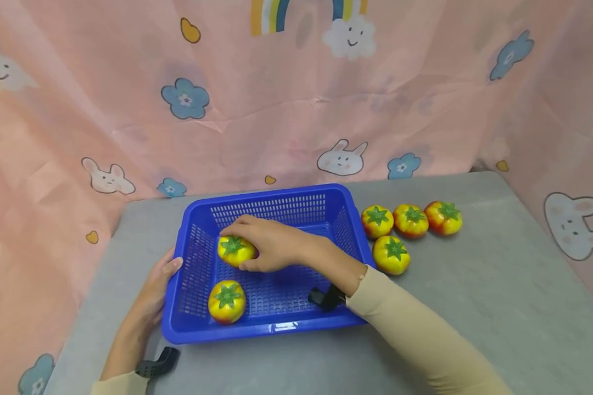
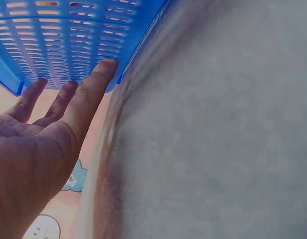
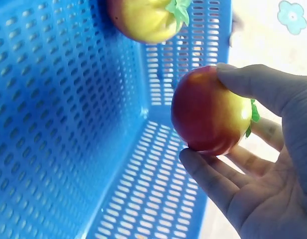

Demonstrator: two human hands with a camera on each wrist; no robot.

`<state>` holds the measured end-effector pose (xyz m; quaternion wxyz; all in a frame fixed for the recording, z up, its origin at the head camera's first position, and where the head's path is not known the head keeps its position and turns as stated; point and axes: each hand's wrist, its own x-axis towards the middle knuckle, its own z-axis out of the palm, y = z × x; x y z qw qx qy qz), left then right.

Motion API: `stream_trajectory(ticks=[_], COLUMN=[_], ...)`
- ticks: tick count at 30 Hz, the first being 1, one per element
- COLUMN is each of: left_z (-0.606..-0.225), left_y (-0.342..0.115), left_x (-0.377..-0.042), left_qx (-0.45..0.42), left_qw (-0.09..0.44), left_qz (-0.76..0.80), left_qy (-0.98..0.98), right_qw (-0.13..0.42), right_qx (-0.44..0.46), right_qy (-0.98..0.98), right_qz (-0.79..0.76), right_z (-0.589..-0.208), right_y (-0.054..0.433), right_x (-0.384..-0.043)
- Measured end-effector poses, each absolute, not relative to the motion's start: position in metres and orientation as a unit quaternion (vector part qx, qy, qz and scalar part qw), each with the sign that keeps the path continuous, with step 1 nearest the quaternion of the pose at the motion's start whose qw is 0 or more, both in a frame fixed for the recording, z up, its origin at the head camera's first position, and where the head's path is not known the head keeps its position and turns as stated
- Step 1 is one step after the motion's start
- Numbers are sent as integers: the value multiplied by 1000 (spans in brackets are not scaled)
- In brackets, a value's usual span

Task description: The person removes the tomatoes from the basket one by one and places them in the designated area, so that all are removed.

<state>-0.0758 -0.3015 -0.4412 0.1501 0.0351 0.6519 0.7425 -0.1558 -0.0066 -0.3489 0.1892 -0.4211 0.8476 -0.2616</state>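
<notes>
A blue plastic basket (image 1: 296, 328) with slotted walls stands on the grey table. My right hand (image 1: 277, 247) reaches inside it and grips a yellow-red tomato-like fruit (image 1: 234, 250) by its sides, the green leafy top facing up. In the right wrist view, thumb and fingers surround this fruit (image 3: 208, 112), whose smooth red underside shows. Nearer the basket's front left corner sits a second such fruit (image 1: 227, 302). My left hand (image 1: 154, 285) holds the basket's left side, thumb on the rim; in the left wrist view its fingers (image 2: 88, 97) touch the outer wall.
Several more of these fruits stand on the table (image 1: 499, 285) just right of the basket, one of them (image 1: 391, 255) close to its wall. Behind and at both sides hangs a pink printed cloth (image 1: 257, 142).
</notes>
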Motion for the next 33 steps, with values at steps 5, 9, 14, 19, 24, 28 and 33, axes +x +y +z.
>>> stream_trajectory(ticks=[5, 9, 14, 19, 24, 28, 33], left_z=[-443, -444, -443, -441, -441, -442, -441], left_y=[-301, -300, -299, -300, -301, -299, -299], left_x=[-74, -73, -76, -76, -76, -79, -76], left_qx=[39, 31, 36, 39, 35, 39, 34], left_qw=[148, 139, 139, 142, 142, 144, 142], left_qz=[747, 747, 747, 745, 751, 756, 743], left_qy=[647, 650, 649, 651, 644, 637, 654], right_qw=[189, 180, 167, 169, 173, 172, 174], right_qx=[-411, -402, -392, -385, -383, -378, -382], right_qy=[852, 855, 862, 867, 870, 875, 874], right_qz=[-262, -274, -275, -268, -258, -249, -245], right_z=[-345, -340, -334, -330, -324, -320, -316], right_y=[8, 21, 37, 46, 52, 58, 63], right_x=[-152, -151, -151, -148, -142, -138, -133])
